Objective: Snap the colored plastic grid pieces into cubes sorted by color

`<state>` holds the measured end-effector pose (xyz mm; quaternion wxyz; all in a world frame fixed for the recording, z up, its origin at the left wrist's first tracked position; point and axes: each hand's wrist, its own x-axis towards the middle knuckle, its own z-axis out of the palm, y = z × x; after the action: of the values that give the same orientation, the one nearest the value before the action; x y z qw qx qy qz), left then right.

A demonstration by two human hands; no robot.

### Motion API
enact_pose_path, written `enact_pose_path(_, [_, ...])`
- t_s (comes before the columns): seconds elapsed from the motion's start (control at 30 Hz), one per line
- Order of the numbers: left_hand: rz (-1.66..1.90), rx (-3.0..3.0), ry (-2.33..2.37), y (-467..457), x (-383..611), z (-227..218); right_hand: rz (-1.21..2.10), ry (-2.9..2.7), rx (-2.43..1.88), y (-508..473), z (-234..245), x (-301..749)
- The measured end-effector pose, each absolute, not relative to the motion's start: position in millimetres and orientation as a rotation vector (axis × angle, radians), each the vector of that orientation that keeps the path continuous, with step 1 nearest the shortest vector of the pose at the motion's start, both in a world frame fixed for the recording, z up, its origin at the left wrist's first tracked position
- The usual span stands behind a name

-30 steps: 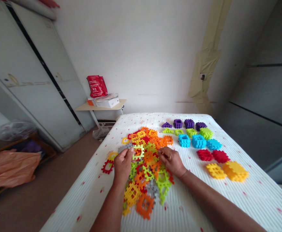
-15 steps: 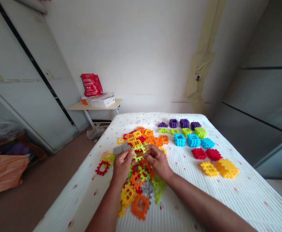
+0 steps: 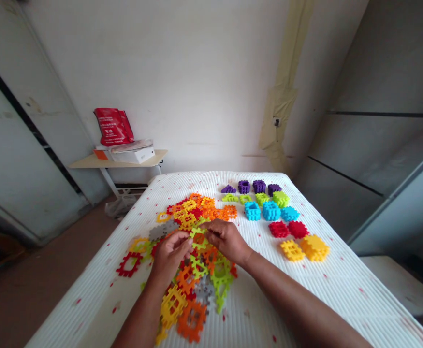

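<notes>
Between both hands, over the pile, is a lime-green plastic building piece with notched edges and an opening. My left hand pinches its left side with thumb and forefinger. On the other side, the closed fingers of my right hand grip its right edge; their tips are partly hidden. Beneath lies a mixed heap of interlocking pieces: an orange square, a yellow window piece, a grey piece and green triangular ones. A red square frame rests left of my left hand.
Sorted by colour at the right are stacks of purple, green, blue, red and yellow pieces. They stand on a white quilted cover. A small table holds a red bag and a white box.
The view has turned to the right, so everything sits farther left. Both hands keep hold of the green piece, which they have tilted slightly. The sorted stacks look the same.
</notes>
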<state>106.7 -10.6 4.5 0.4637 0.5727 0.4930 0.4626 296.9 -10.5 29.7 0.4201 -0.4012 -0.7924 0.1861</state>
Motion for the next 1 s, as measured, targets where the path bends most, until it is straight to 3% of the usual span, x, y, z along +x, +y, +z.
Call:
enact_pose_path(0.2, [1.159, 1.387, 1.247, -8, 110, 2, 0.006, -2.194, -1.184, -20, 34, 284])
enact_pose_path(0.67, [1.196, 1.345, 1.241, -12, 112, 6, -0.109, -2.454, -1.308, -17, 60, 267])
enact_pose_path(0.87, [1.301, 1.282, 1.232, -14, 109, 8, -0.131, -2.468, -1.486, 44, 99, 342])
enact_pose_path(1.0, [1.278, 1.309, 1.257, -15, 108, 9, -0.161, -2.507, -1.881, 99, 107, 399])
